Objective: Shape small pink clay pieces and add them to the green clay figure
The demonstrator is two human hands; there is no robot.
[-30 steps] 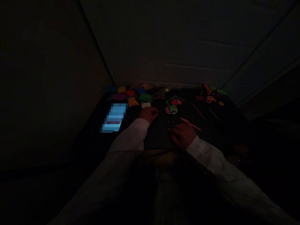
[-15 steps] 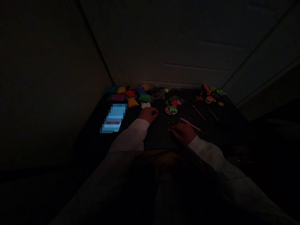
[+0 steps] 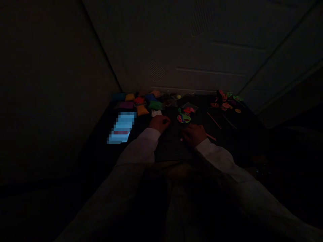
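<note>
My left hand (image 3: 159,123) rests on the dark table, its fingers curled together; what they hold, if anything, is hidden. Close behind it lies a white crumpled piece (image 3: 156,113). My right hand (image 3: 194,135) is bent down to the tabletop with its fingertips drawn together, and I cannot see what is between them. A small pink ball (image 3: 181,139) of clay lies just below those fingertips. Beyond them is a round green clay piece (image 3: 184,117) with pink, blue and red parts on it. The end of a pink modelling knife (image 3: 211,137) shows from under my right hand.
A lit phone (image 3: 121,127) lies at the left. Several bags of coloured clay (image 3: 155,105) line the back left. Small clay figures (image 3: 225,106) stand at the back right. A thin pink stick (image 3: 214,120) and a grey tool (image 3: 229,121) lie right. A pale panel rises behind.
My right hand has moved up and left, off the pink ball and over the tiny bits and most of the pink knife. My left hand has stayed nearly still.
</note>
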